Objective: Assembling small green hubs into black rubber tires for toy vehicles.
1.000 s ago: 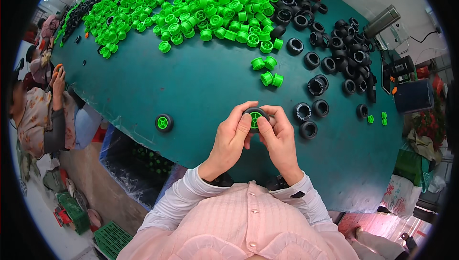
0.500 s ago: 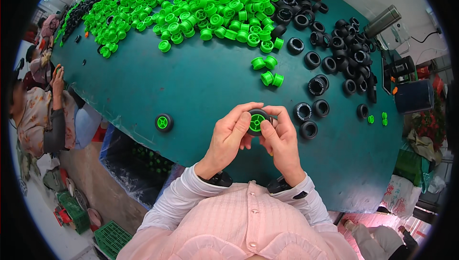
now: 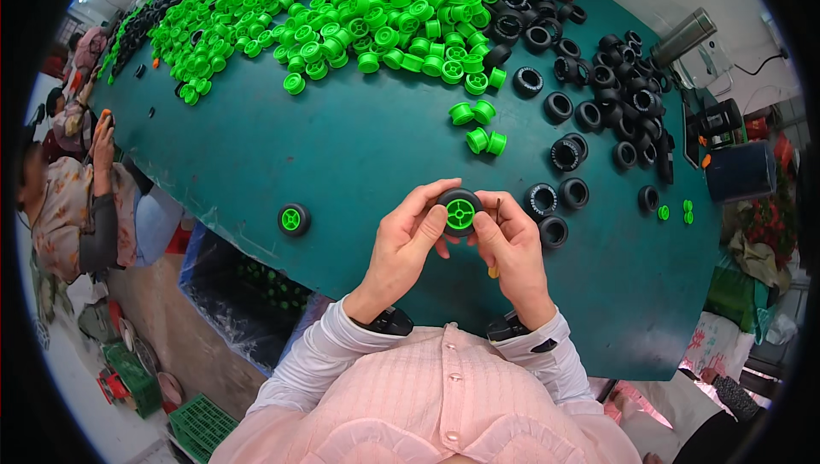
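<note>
Between my two hands, above the table near its front edge, is a toy wheel (image 3: 459, 213): a black tyre round a bright green spoked rim. My left hand (image 3: 403, 240) grips its left side, thumb on the tyre's face and fingers behind. My right hand (image 3: 514, 252) pinches the right side with its thumb close to the rim. A thin tool with a yellow end (image 3: 494, 273) is tucked in my right hand; most of it is hidden by the fingers. Another wheel (image 3: 294, 219), tyre on green rim, lies flat to the left.
A large heap of green rims (image 3: 342, 24) covers the table's far side. Loose black tyres (image 3: 574, 193) lie to the right, with a tyre pile (image 3: 628, 88) behind. Below the table's left edge stands a blue-edged bin (image 3: 196, 272) with wheels. A co-worker (image 3: 73, 208) sits at left.
The wheel has turned so its spoked face shows more fully. My right hand has shifted slightly right, and more of the tool shows. At lower right, another person has moved.
</note>
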Action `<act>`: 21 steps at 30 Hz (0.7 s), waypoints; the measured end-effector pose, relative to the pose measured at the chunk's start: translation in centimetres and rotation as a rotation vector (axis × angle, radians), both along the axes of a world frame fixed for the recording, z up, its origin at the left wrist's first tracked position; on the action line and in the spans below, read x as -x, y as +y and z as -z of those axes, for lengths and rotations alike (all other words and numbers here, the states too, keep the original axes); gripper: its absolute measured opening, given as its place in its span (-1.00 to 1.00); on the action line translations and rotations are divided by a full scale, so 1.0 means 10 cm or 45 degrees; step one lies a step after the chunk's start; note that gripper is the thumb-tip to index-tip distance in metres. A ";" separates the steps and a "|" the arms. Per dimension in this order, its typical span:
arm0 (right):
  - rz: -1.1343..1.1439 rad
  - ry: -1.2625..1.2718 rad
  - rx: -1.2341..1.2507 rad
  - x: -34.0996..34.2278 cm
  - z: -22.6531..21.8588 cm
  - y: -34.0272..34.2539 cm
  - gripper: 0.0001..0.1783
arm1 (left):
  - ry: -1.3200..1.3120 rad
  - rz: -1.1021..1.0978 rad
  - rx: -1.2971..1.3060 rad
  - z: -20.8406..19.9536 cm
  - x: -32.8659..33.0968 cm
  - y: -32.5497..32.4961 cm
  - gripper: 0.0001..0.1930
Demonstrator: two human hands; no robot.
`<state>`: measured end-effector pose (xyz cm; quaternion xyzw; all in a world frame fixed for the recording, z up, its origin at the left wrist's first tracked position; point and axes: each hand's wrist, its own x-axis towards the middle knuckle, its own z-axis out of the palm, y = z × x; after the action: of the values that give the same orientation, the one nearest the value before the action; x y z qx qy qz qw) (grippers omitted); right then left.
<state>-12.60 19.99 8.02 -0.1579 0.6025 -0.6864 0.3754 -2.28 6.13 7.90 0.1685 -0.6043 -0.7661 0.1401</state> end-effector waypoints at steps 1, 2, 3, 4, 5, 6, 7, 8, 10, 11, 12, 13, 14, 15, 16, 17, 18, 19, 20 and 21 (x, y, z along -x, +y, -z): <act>-0.001 -0.004 0.003 0.00 0.01 0.00 -0.65 | 0.005 -0.005 -0.025 0.01 0.00 -0.01 -0.59; -0.009 -0.009 0.008 0.00 0.01 0.00 -0.65 | 0.001 -0.006 -0.038 0.01 -0.01 -0.01 -0.57; -0.006 -0.017 0.003 0.00 0.01 0.00 -0.65 | -0.002 -0.008 -0.052 0.02 -0.01 -0.02 -0.56; -0.004 -0.025 -0.001 0.00 0.01 0.00 -0.65 | -0.005 -0.011 -0.065 0.02 -0.01 -0.03 -0.55; 0.001 -0.032 -0.006 0.00 0.01 0.01 -0.65 | -0.002 -0.011 -0.074 0.03 -0.01 -0.03 -0.58; -0.001 -0.061 0.001 0.01 0.01 0.02 -0.67 | 0.001 -0.012 -0.082 0.04 -0.01 -0.03 -0.61; -0.004 -0.090 0.008 0.02 0.01 0.03 -0.68 | 0.004 -0.013 -0.089 0.04 -0.01 -0.03 -0.64; -0.006 -0.119 0.015 0.02 0.01 0.03 -0.70 | 0.000 -0.040 -0.092 0.06 -0.01 -0.03 -0.65; -0.023 0.051 -0.018 -0.01 0.04 -0.01 -0.72 | -0.007 -0.095 -0.097 0.10 0.00 -0.02 -0.67; -0.030 0.136 -0.034 -0.02 0.05 -0.03 -0.73 | -0.010 -0.098 -0.116 0.12 -0.01 -0.02 -0.69; -0.012 0.149 -0.075 -0.04 0.06 -0.03 -0.74 | -0.012 -0.100 -0.135 0.14 -0.01 -0.01 -0.70; 0.007 0.160 -0.117 -0.06 0.06 -0.04 -0.75 | -0.015 -0.101 -0.154 0.15 -0.02 -0.01 -0.71; 0.031 0.173 -0.162 -0.06 0.06 -0.03 -0.77 | -0.018 -0.091 -0.116 0.16 -0.01 -0.01 -0.72; 0.062 0.192 -0.105 -0.08 0.08 -0.04 -0.77 | -0.020 -0.079 -0.078 0.16 -0.01 -0.02 -0.73; 0.096 0.211 -0.049 -0.12 0.13 -0.07 -0.78 | -0.023 -0.065 -0.040 0.16 -0.02 -0.03 -0.74; 0.140 0.236 -0.006 -0.13 0.18 -0.06 -0.79 | -0.051 -0.071 -0.049 0.17 -0.02 -0.03 -0.74; 0.143 0.324 -0.038 -0.10 0.24 -0.04 -0.78 | -0.064 -0.055 -0.069 0.18 0.01 -0.04 -0.73; 0.124 0.440 -0.099 -0.09 0.24 -0.03 -0.77 | -0.078 -0.036 -0.088 0.20 0.02 -0.05 -0.73; 0.082 0.500 -0.147 -0.06 0.21 -0.01 -0.75 | -0.071 0.030 -0.105 0.19 0.03 -0.08 -0.71; 0.028 0.548 -0.188 -0.04 0.18 -0.01 -0.73 | -0.093 0.042 -0.142 0.12 0.03 -0.07 -0.72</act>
<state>-12.19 19.92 6.23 -0.2662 0.7190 -0.5949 0.2414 -2.55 5.41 6.72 0.1939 -0.5680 -0.7941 0.0958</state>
